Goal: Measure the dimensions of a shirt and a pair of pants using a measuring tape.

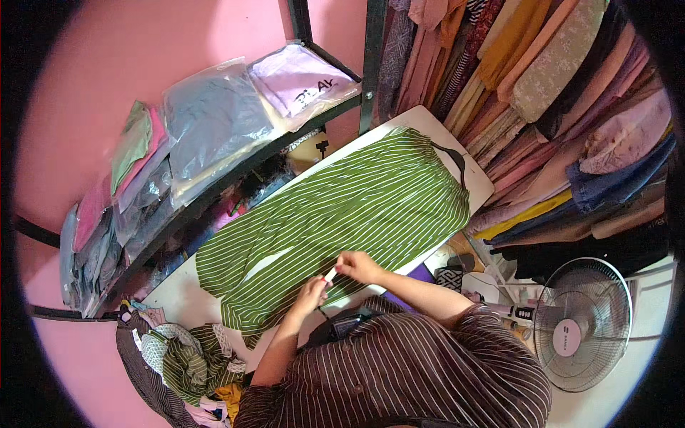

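Observation:
A green garment with white stripes [332, 198] lies spread flat over a white table [182, 286]. Its right end is gathered, and a black strap [454, 160] loops out there. White shows through a long gap in the cloth towards the near left. Above the near edge of the garment, my left hand [312, 294] grips the red end of a small white-and-red stick-like object [330, 274]. My right hand [359, 266] pinches at its white end with bent fingers. The object is too small to identify more exactly.
Bagged folded clothes [219, 128] lie on a black-framed shelf [299, 131] beyond the table. Many garments hang [514, 80] at the right. A standing fan [582, 323] is close on my right. Crumpled clothes [187, 358] are heaped at the table's near left.

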`<control>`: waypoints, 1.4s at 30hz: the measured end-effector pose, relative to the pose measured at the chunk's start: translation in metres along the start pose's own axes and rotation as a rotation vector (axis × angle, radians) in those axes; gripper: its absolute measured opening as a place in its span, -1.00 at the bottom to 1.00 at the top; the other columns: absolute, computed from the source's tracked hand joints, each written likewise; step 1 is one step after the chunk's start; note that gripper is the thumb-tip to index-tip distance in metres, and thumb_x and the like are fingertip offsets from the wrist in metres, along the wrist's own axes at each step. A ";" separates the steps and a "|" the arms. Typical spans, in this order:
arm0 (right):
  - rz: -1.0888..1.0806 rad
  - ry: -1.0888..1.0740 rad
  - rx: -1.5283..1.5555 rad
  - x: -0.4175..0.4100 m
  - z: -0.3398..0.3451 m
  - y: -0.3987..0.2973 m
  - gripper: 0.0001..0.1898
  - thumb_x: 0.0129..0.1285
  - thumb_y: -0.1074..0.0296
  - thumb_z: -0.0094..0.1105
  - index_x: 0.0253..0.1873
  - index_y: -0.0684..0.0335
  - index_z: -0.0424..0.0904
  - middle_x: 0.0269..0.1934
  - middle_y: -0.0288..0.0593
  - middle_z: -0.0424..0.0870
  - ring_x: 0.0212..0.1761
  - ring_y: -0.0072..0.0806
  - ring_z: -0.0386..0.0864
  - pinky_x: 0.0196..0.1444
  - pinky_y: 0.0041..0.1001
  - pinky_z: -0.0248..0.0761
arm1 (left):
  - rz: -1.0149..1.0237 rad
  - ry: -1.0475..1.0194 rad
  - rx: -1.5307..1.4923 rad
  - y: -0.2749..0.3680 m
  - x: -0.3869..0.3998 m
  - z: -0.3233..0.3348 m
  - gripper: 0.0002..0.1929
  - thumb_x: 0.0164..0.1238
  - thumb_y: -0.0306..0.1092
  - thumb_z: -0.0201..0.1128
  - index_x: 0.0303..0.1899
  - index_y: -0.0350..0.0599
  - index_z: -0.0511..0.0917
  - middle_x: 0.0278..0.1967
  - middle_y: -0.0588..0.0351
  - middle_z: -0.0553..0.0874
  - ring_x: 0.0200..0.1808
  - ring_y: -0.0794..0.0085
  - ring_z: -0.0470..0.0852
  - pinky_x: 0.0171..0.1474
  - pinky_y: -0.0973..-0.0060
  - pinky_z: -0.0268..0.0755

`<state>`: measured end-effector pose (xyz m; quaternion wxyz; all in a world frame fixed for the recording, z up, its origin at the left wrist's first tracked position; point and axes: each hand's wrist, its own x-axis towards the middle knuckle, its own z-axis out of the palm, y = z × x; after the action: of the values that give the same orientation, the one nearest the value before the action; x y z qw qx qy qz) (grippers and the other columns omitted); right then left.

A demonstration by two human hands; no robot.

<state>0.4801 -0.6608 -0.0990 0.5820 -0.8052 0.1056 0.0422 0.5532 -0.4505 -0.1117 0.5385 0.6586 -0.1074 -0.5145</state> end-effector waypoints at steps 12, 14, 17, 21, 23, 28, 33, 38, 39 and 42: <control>0.393 0.929 -0.454 -0.017 -0.295 0.149 -0.94 0.04 0.41 0.21 -0.41 0.19 0.65 -0.41 -0.03 0.67 -0.35 -0.16 0.63 -0.23 -0.30 0.47 | -0.206 1.092 0.722 -0.056 -0.131 -0.171 -0.56 -0.09 -0.06 0.37 -0.39 -0.35 0.62 -0.56 -0.01 0.61 -0.45 0.30 0.56 -0.28 0.26 0.41; 0.519 0.971 -0.508 -0.007 -0.304 0.154 -0.96 0.01 0.45 0.24 -0.43 0.26 0.63 -0.41 0.01 0.67 -0.34 -0.17 0.63 -0.22 -0.30 0.46 | -0.349 1.171 0.583 -0.066 -0.146 -0.174 -0.52 -0.17 -0.05 0.43 -0.36 -0.35 0.63 -0.45 -0.14 0.67 -0.38 0.18 0.63 -0.22 0.21 0.44; 0.397 1.044 -0.503 -0.003 -0.316 0.193 -0.91 0.01 0.43 0.26 -0.43 0.33 0.62 -0.41 0.04 0.68 -0.35 -0.18 0.64 -0.23 -0.30 0.45 | -0.353 1.240 0.740 -0.052 -0.133 -0.159 -0.56 -0.17 -0.10 0.45 -0.35 -0.32 0.62 -0.36 -0.15 0.70 -0.32 0.01 0.67 -0.20 0.19 0.51; 0.411 0.889 -0.617 -0.010 -0.339 0.215 -0.85 0.08 0.41 0.25 -0.33 0.40 0.63 -0.43 0.09 0.67 -0.39 -0.17 0.63 -0.28 -0.26 0.45 | -0.400 1.231 0.737 -0.072 -0.120 -0.169 -0.49 -0.22 -0.05 0.45 -0.28 -0.32 0.64 -0.32 -0.24 0.70 -0.19 -0.05 0.67 -0.09 0.17 0.49; 0.234 0.857 -0.507 -0.005 -0.345 0.232 -0.86 0.11 0.39 0.23 -0.38 0.37 0.60 -0.47 0.04 0.66 -0.43 -0.24 0.61 -0.31 -0.31 0.43 | -0.301 1.329 0.589 -0.092 -0.145 -0.183 -0.55 -0.20 -0.09 0.42 -0.31 -0.28 0.66 -0.38 -0.19 0.71 -0.29 0.04 0.69 -0.20 0.22 0.51; 0.235 0.798 -0.443 0.003 -0.364 0.269 -0.94 0.11 0.51 0.19 -0.37 0.38 0.58 -0.48 -0.03 0.65 -0.44 -0.33 0.58 -0.32 -0.34 0.42 | -0.378 1.394 0.543 -0.079 -0.171 -0.172 -0.60 -0.25 -0.12 0.47 -0.41 -0.28 0.68 -0.54 -0.07 0.68 -0.48 0.20 0.68 -0.30 0.31 0.50; 0.312 0.801 -0.396 0.003 -0.383 0.290 -0.98 0.10 0.56 0.17 -0.37 0.38 0.56 -0.45 -0.07 0.65 -0.41 -0.37 0.56 -0.31 -0.38 0.42 | -0.336 1.417 0.621 -0.090 -0.160 -0.180 -0.63 -0.25 -0.13 0.47 -0.50 -0.28 0.66 -0.59 -0.08 0.65 -0.48 0.13 0.66 -0.30 0.27 0.50; 0.367 0.786 -0.561 0.017 -0.354 0.246 -0.90 0.10 0.66 0.08 -0.45 0.34 0.46 -0.49 -0.18 0.56 -0.42 -0.43 0.51 -0.31 -0.45 0.41 | -0.428 1.381 0.579 -0.098 -0.174 -0.183 -0.57 -0.24 -0.13 0.48 -0.36 -0.30 0.66 -0.42 -0.11 0.70 -0.35 0.09 0.69 -0.19 0.28 0.52; 0.352 0.796 -0.561 0.008 -0.369 0.252 -0.96 0.10 0.61 0.13 -0.41 0.36 0.50 -0.47 -0.10 0.59 -0.43 -0.37 0.53 -0.32 -0.39 0.42 | -0.407 1.366 0.572 -0.096 -0.162 -0.184 -0.57 -0.24 -0.13 0.48 -0.36 -0.30 0.66 -0.42 -0.11 0.70 -0.35 0.09 0.69 -0.19 0.28 0.52; 0.331 0.801 -0.557 0.002 -0.375 0.253 -0.96 0.10 0.55 0.17 -0.37 0.39 0.53 -0.47 -0.02 0.62 -0.43 -0.30 0.55 -0.33 -0.32 0.41 | -0.426 1.392 0.601 -0.092 -0.149 -0.181 -0.58 -0.26 -0.16 0.53 -0.37 -0.28 0.66 -0.42 -0.12 0.70 -0.33 0.06 0.69 -0.18 0.26 0.52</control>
<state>0.4060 -1.0917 -0.2147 0.2451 -0.8551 0.4311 -0.1515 0.5924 -0.2021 -0.1234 0.1707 0.9531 0.2486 -0.0250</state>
